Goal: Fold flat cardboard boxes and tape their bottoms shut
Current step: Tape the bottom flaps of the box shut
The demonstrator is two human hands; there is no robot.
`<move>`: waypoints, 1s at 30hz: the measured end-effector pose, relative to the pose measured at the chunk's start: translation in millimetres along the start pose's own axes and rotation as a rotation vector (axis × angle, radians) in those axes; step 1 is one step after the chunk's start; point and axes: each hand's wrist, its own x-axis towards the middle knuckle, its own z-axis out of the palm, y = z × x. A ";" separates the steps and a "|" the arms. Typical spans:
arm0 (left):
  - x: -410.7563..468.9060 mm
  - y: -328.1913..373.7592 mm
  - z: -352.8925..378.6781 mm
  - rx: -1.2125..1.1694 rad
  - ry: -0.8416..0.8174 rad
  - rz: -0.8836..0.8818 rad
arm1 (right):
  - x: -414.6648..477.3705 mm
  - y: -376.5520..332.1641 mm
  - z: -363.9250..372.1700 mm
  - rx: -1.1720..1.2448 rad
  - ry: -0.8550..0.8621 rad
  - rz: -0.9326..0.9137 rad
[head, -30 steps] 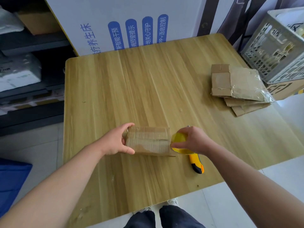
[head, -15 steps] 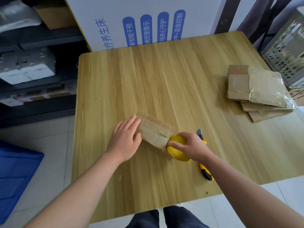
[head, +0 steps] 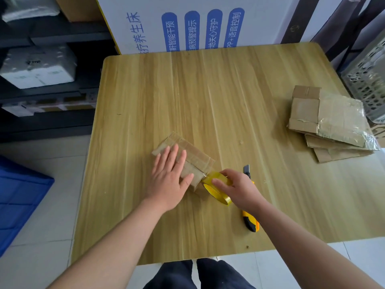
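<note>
Surface [head: 208, 101]: a light wood-grain top that carried every task item; the person stood at its near edge.
Printed carton [head: 198, 24]: a big white panel with blue labels stood upright behind the far edge of the surface.
Shelf [head: 37, 67]: dark racking to the left of the surface held white wrapped packages.
Blue crate [head: 18, 201]: sat on the tiled floor at the left, well apart from the work.
Basket [head: 368, 80]: a grey perforated bin was at the right edge, only partly in view.
Flat boxes [head: 333, 126]: a short stack of unfolded cardboard lay on the right side of the surface, near the basket; the top piece was covered in shiny tape.
Left hand [head: 168, 180]: lay flat with its fingers straight and spread, pressing down on the top of the folded box.
Right hand [head: 239, 188]: had its fingers curled round the tape roll, held against the near right end of the folded box.
Folded box [head: 193, 155]: a small brown box sat near the middle of the near half of the surface, turned at an angle, with strips of clear tape across its top.
Tape roll [head: 216, 188]: a yellow roll touched the folded box's end, tilted on edge.
Utility knife [head: 251, 222]: a yellow and black knife lay on the surface just beside the tape roll, partly hidden under the right hand.
</note>
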 end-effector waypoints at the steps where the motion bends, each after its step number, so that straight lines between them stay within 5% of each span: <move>1: 0.8 -3.6 0.3 0.030 -0.004 0.022 | -0.7 3.1 0.0 0.005 -0.022 -0.006; 7: 12.5 -9.3 -4.5 0.125 -0.022 0.027 | -4.2 23.6 4.5 0.080 -0.117 -0.077; 12: 2.2 10.1 12.6 -0.193 0.257 0.097 | -8.0 29.2 9.9 0.127 -0.137 -0.125; 23: -4.4 16.1 4.9 0.023 0.024 -0.017 | -14.5 43.6 1.0 0.151 -0.188 -0.159; 27: -13.0 30.9 19.3 -0.321 0.376 -0.172 | -18.0 39.0 -0.5 0.160 -0.190 -0.147; 30: -15.8 42.4 23.8 -0.524 0.381 -0.366 | -22.7 35.6 -2.6 0.151 -0.198 -0.117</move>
